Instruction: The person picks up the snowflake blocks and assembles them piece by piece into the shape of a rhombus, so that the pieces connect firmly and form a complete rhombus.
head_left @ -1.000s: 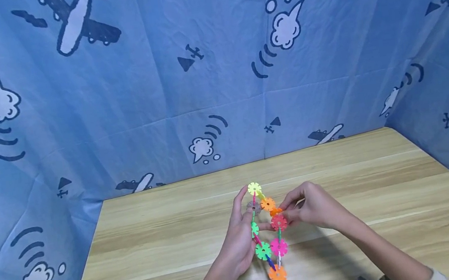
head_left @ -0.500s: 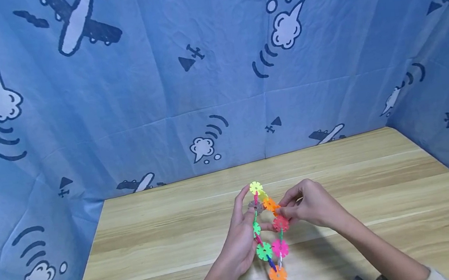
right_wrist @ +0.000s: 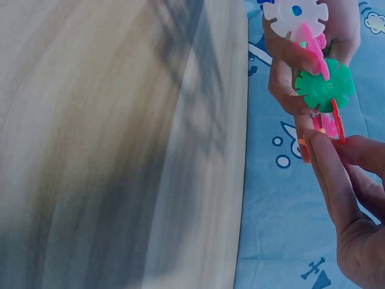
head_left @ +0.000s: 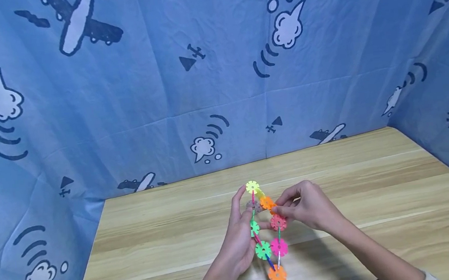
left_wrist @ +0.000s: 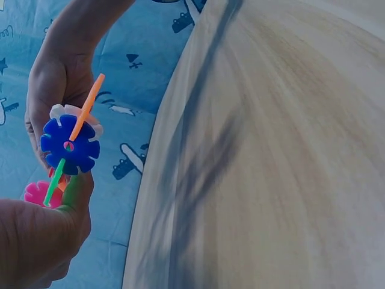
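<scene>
Blue cloth printed with planes and clouds [head_left: 200,69] hangs behind and beside a pale wooden table [head_left: 376,178], which fills the lower half of the head view. Just below the middle of that frame, both hands hold up a loop of snowflake discs [head_left: 268,231], a chain of small notched plastic wheels in yellow, orange, red, pink and green, slotted edge to edge. The loop stands upright above the table, its yellow disc at the top and an orange one at the bottom; whether the bottom touches the wood cannot be told.

The left hand [head_left: 239,239] lies along the left side of the loop, fingers nearly straight and pointing up, the thumb pressing the discs from the front, so the grip is loose and fairly open. In the left wrist view a blue disc [left_wrist: 70,145] shows at the left edge, above the thumb.

The right hand [head_left: 311,206] is curled, its fingertips pinching the chain at the orange and red discs on the upper right side. In the right wrist view, at the upper right, a green disc [right_wrist: 325,86] and a white one sit just above those fingertips [right_wrist: 322,150].
</scene>
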The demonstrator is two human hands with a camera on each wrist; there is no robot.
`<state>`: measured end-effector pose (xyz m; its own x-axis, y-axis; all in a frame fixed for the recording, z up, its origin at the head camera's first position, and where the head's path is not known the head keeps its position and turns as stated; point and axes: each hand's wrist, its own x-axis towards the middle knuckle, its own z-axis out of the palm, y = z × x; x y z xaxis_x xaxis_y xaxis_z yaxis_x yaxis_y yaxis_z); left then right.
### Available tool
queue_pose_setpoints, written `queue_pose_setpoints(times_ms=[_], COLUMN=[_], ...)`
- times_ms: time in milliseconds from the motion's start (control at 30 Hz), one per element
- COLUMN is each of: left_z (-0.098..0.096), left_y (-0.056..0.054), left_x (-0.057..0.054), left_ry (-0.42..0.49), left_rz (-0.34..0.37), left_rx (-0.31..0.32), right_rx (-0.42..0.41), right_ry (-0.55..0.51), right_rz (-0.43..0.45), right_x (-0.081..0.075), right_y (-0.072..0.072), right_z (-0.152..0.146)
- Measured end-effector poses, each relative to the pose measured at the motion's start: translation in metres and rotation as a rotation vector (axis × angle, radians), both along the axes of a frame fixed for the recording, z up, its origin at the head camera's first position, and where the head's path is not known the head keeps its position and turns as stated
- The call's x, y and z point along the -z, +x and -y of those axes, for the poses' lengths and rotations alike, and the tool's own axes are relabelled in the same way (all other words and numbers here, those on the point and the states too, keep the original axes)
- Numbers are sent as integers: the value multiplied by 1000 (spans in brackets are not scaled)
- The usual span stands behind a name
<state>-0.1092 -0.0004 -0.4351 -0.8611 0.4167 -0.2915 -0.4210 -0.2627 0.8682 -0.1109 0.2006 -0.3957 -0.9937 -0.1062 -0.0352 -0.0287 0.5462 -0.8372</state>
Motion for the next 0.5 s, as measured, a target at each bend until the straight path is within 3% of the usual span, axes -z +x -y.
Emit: queue_pose_setpoints(times_ms=[300,500], left_z=[-2,0], left_y=[-1,-2], left_x=[1,2], left_ry=[3,-10], left_rz=[33,19], left_rx=[-16,-19], right_rx=[21,27], right_ry=[24,1], right_rz=[-35,-23], right_x=[3,3], right_y=[1,0], right_z=[5,5])
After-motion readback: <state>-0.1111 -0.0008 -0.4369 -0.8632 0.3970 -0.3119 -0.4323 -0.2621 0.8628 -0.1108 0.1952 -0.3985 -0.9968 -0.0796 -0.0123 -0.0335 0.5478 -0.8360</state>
